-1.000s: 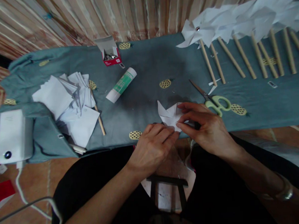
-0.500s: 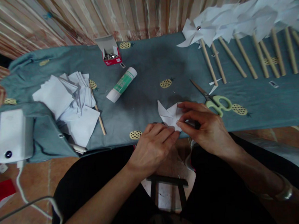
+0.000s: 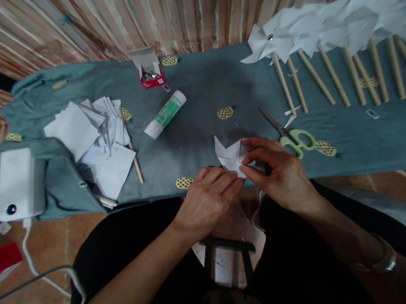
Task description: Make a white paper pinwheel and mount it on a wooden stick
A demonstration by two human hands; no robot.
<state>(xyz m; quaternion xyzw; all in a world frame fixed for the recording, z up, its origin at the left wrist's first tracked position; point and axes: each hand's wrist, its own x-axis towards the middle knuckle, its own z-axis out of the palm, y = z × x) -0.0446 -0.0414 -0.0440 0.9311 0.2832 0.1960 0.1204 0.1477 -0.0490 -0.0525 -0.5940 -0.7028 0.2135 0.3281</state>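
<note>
Paper pinwheel (image 3: pixel 228 162), one, white, at six o'clock on the teal cloth (image 3: pixel 199 141); held from both sides, apparently so its folded points stay down. Right hand (image 3: pixel 279 173): pinching the paper near its centre, forearm entering from four o'clock. Left hand (image 3: pixel 208 193): fingers bent, gripping the near edge, forearm from seven. Scissors (image 3: pixel 284 131): two o'clock of the pinwheel, presumably for easy reach.

White paper (image 3: pixel 226 159) at the fingers (image 3: pixel 266 157) — beneath them, a grey-green surface (image 3: pixel 199 145) printed with yellow, black-dotted pineapples (image 3: pixel 225 112). Right of the fingers, pale-green-handled scissors (image 3: pixel 293 137); beyond, leftward, a green-and-white tube (image 3: pixel 165 114).
</note>
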